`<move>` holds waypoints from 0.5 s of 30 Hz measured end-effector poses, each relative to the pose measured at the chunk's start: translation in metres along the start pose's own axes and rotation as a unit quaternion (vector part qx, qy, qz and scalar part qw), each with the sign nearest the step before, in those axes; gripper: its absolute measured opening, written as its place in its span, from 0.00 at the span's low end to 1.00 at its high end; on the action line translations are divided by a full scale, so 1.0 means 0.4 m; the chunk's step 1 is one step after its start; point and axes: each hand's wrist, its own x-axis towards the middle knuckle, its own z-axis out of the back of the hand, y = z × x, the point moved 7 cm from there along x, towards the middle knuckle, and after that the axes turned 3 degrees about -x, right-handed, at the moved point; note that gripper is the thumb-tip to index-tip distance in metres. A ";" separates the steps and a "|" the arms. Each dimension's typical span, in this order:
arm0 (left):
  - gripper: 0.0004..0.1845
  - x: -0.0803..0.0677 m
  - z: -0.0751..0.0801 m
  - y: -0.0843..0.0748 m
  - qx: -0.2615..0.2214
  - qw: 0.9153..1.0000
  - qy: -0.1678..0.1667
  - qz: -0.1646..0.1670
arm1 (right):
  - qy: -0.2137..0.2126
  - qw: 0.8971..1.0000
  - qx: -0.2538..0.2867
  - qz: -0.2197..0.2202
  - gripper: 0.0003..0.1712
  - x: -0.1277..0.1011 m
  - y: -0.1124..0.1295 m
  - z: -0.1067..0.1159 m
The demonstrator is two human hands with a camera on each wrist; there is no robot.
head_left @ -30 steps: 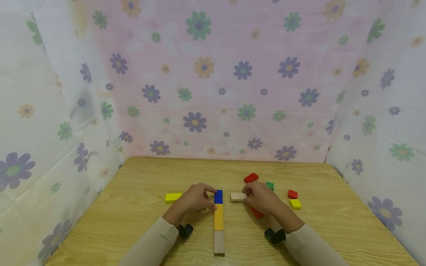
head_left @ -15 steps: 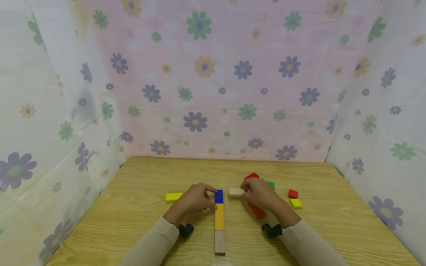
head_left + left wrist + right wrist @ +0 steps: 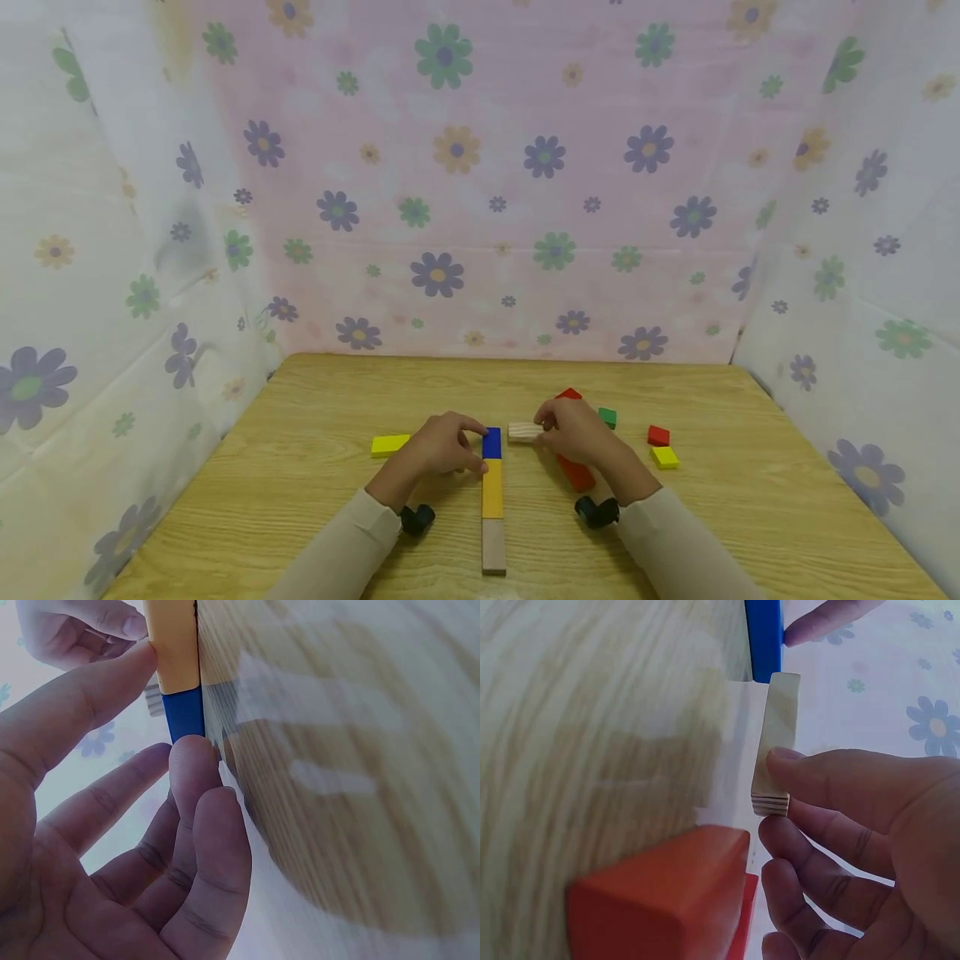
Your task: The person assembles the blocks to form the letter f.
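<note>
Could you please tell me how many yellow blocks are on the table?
3: one flat yellow wooden block left of the left hand, one mid-row, one small far right; hands may hide others.

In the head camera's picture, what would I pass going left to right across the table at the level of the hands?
yellow block → left hand → blue block → pale wooden block → right hand → green block → small red block
</note>
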 end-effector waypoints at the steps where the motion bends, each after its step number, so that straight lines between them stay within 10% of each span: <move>1: 0.32 0.001 -0.001 0.001 0.001 1.000 0.000 0.000 | 0.000 1.000 -0.002 -0.003 0.11 0.001 0.000 -0.003; 15: 0.31 0.001 0.000 0.002 0.008 1.000 -0.004 0.007 | 0.001 1.000 0.006 -0.002 0.12 0.000 0.011 -0.025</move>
